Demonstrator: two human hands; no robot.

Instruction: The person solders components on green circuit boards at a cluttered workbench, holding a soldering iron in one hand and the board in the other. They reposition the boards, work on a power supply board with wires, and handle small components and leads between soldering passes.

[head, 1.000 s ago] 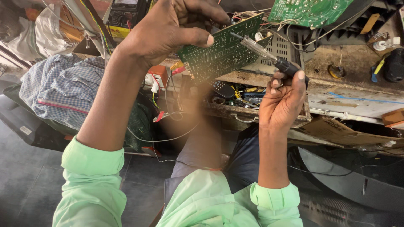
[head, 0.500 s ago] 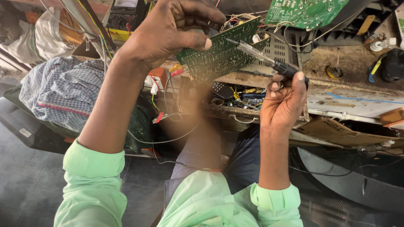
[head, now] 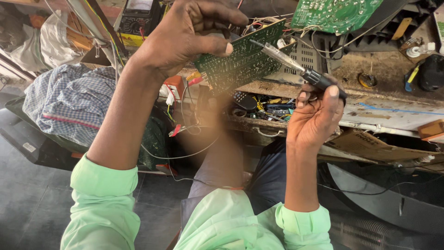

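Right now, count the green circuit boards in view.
2. One green circuit board is held in the left hand, with the soldering iron in the right hand against it. The second board sits at the top edge, partly cropped; clutter may hide more.

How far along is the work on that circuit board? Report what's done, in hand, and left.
Done: the green circuit board is lifted off the bench, gripped in the left hand. In hand: the right hand holds a soldering iron, tip at the board's edge. Left: unclear; the joints are too small to judge.
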